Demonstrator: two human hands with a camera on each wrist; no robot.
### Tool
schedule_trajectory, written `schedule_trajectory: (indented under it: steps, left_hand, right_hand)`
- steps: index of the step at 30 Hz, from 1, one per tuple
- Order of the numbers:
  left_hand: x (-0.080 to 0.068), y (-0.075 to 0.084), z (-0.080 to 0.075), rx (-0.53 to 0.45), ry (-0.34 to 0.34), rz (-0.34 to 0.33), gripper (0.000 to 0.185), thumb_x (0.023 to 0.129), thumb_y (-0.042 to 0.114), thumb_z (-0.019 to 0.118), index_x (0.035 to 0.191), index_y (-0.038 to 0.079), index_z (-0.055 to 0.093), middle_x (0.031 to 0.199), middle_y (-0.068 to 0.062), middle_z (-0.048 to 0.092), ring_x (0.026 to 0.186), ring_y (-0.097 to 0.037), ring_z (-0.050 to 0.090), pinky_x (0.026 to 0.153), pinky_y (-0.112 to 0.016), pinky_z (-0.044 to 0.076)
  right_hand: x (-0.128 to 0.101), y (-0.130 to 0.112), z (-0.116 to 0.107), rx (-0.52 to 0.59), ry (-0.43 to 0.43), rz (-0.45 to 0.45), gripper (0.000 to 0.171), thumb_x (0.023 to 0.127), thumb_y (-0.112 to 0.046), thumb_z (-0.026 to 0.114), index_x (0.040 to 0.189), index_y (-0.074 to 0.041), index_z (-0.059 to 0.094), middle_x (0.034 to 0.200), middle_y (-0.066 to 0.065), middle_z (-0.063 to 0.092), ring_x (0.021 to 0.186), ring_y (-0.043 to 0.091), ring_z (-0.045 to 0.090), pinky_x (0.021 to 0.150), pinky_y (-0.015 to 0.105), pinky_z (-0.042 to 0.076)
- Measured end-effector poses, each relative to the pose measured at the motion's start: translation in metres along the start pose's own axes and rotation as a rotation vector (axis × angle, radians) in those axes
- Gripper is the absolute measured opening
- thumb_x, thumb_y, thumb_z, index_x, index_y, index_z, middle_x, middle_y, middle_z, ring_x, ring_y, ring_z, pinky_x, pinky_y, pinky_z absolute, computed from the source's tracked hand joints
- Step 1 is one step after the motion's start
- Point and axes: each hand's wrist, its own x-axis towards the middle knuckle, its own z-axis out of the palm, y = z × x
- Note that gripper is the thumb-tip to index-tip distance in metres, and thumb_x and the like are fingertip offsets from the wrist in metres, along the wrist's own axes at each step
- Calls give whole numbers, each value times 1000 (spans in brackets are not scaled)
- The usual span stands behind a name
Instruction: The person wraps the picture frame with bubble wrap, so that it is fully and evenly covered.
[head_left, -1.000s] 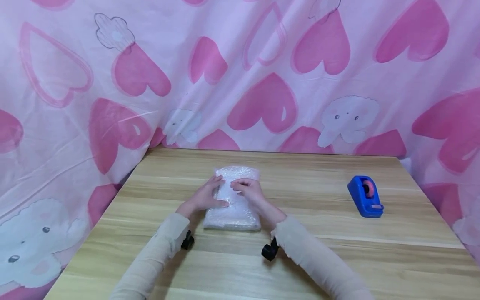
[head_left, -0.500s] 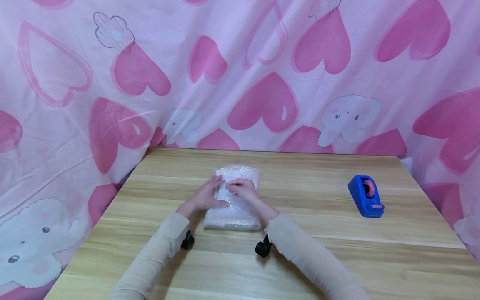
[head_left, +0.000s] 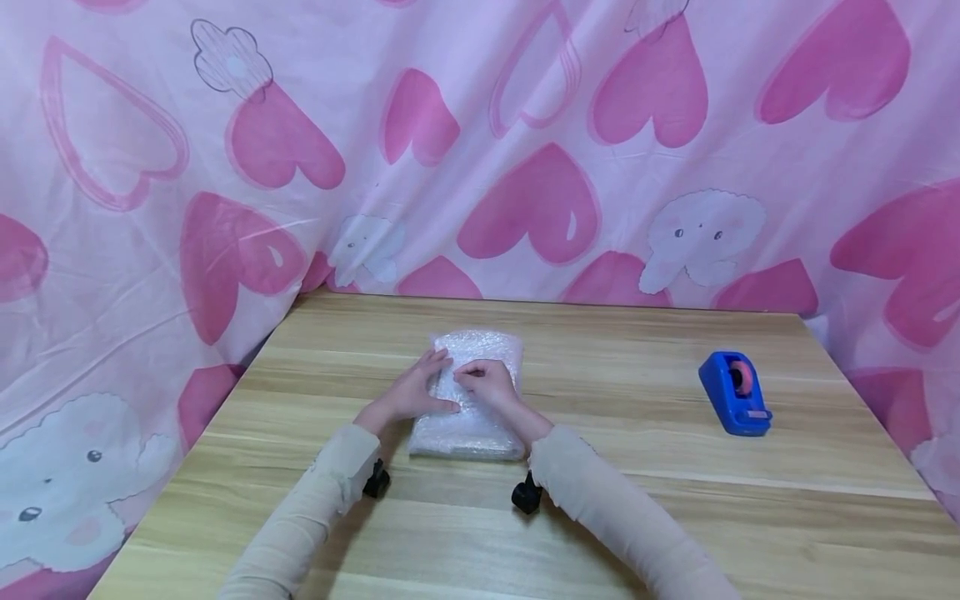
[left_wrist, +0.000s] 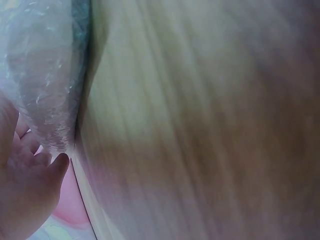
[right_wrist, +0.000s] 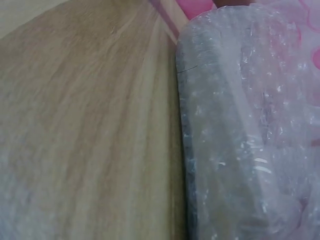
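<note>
A flat package in clear bubble wrap [head_left: 472,437] lies on the wooden table in the head view. My left hand [head_left: 412,392] rests on its left side with thumb and fingers spread. In the left wrist view, part of that hand [left_wrist: 30,185] shows beside the wrapped package [left_wrist: 45,65]. Over the middle of the wrap, my right hand [head_left: 491,387] has its fingers bent and the fingertips close to the surface. Whether they pinch the wrap or only press it is too small to tell. The right wrist view shows the bubble-wrapped edge [right_wrist: 220,125] but not the hand's fingers.
A blue tape dispenser [head_left: 735,396] with a pink roll stands on the right of the wooden table [head_left: 615,358]. A pink curtain with hearts [head_left: 525,200] hangs behind the table and along both sides. Small black wrist cameras [head_left: 527,494] sit under the sleeves.
My right hand has shifted slightly left over the package, mostly in the first half second. The left hand and the package have stayed in place.
</note>
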Motion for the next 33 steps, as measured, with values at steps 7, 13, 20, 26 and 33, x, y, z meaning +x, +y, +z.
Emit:
schedule_trajectory:
  steps: [7, 13, 20, 26, 33]
  left_hand:
    - [-1, 2, 0, 1, -10, -10, 90, 69, 39, 76, 139, 4, 32, 151, -6, 14, 138, -26, 1, 108, -54, 11]
    - [-1, 3, -1, 2, -11, -2, 90, 69, 39, 76, 139, 3, 32, 151, -7, 14, 138, -27, 1, 107, -55, 11]
    - [-1, 3, -1, 2, -6, 10, 89, 69, 38, 76, 138, 1, 33, 150, -9, 15, 138, -31, 3, 106, -56, 12]
    - [-2, 3, -2, -5, -10, -6, 90, 69, 37, 76, 139, 3, 32, 151, -8, 14, 138, -29, 2, 107, -56, 12]
    - [-2, 5, -1, -6, -8, 4, 88, 70, 36, 76, 139, 1, 33, 150, -10, 15, 138, -30, 2, 107, -55, 12]
  right_hand:
    - [-1, 0, 1, -87, 47, -3, 9, 79, -4, 66, 84, 3, 70, 71, 8, 66, 54, 3, 52, 51, 16, 47]
    - [-1, 1, 1, -99, 58, -32, 9, 77, -2, 66, 83, 4, 69, 73, 10, 67, 56, 3, 53, 53, 17, 47]
    - [-4, 0, 0, -107, 43, -52, 14, 71, 2, 69, 85, 5, 68, 77, 14, 68, 65, 12, 62, 59, 20, 51]
    - [-3, 0, 1, -99, 20, -15, 20, 66, 6, 69, 86, 4, 68, 80, 13, 68, 73, 19, 65, 65, 22, 52]
    - [-4, 0, 1, -113, 24, -19, 22, 64, 9, 69, 85, 5, 66, 80, 14, 67, 73, 19, 65, 65, 23, 53]
